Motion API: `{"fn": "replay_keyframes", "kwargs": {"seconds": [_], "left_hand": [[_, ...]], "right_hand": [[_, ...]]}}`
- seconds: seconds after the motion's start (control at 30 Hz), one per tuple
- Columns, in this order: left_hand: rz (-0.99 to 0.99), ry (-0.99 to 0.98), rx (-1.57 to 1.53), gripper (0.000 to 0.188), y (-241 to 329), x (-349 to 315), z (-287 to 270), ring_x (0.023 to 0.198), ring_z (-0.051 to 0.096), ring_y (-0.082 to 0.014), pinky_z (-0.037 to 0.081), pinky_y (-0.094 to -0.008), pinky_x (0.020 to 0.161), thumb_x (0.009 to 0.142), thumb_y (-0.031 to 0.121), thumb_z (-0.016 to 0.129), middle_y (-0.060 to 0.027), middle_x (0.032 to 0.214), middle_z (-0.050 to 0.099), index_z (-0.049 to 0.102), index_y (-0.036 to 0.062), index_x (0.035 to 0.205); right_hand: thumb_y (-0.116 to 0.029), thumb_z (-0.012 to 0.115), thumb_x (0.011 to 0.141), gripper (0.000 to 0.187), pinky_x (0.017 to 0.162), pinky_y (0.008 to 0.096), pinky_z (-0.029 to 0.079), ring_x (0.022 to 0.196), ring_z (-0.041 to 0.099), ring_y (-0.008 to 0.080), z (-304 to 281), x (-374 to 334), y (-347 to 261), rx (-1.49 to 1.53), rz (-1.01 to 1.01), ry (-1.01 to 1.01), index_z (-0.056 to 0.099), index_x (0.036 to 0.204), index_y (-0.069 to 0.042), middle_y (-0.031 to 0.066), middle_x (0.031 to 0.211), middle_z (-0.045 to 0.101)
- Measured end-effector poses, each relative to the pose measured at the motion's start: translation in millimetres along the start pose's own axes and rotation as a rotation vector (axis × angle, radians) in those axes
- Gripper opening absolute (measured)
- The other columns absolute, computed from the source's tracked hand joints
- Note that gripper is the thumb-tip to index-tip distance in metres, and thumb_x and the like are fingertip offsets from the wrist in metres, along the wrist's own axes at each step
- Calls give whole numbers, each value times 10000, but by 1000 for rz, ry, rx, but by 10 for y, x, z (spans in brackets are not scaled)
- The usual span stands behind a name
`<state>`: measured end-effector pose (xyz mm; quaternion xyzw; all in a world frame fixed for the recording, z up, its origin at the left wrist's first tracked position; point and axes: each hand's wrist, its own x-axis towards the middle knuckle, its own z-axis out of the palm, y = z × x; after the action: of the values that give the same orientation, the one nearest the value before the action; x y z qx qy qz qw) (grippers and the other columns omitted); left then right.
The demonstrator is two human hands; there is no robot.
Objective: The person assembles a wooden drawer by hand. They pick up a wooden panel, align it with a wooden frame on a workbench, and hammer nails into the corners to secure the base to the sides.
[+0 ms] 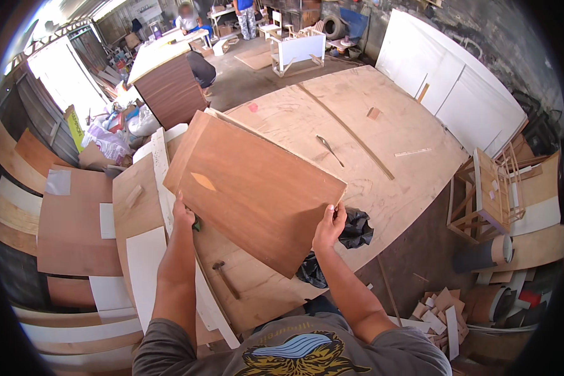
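Note:
Between my two hands a brown wooden panel is held tilted above the plywood worktable. A pale, leaf-shaped patch marks its face near the left end. My left hand grips the panel's lower left edge, with its fingers partly hidden. At the right corner my right hand is closed on the edge, thumb and fingers showing. Below the panel lies a hammer on the table. Black plastic is bunched beside my right hand. Farther off are a slim pointed tool and a small wood block.
A long wooden strip crosses the table. White boards lean against the right wall. Wood offcuts are heaped on the floor at lower right. Stacked sheets fill the left side. Other people are at the back, near a large cabinet.

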<state>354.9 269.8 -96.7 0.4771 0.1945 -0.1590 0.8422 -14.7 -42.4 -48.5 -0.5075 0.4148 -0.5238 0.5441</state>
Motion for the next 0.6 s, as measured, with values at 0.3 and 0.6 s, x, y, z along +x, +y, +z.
{"fn": "replay_keyframes", "kwargs": {"seconds": [0.3, 0.6], "left_hand": [[-36, -1, 20, 487, -119, 47, 400, 1290, 540, -300, 439, -515, 1087, 961, 287, 654, -64, 1405, 576, 525, 144, 1409], [33, 40, 45, 502, -240, 8, 506, 1330, 504, -305, 397, -530, 1126, 985, 253, 600, -81, 1486, 507, 489, 135, 1461]], "right_hand": [[-164, 584, 1033, 337, 822, 253, 446, 888, 539, 90, -102, 164, -29, 77, 53, -30, 559, 1320, 9, 2, 984, 589], [-196, 592, 1036, 201, 624, 236, 377, 697, 453, 55, -174, 585, -199, 375, 228, -40, 633, 1090, -6, -36, 809, 526]]}}
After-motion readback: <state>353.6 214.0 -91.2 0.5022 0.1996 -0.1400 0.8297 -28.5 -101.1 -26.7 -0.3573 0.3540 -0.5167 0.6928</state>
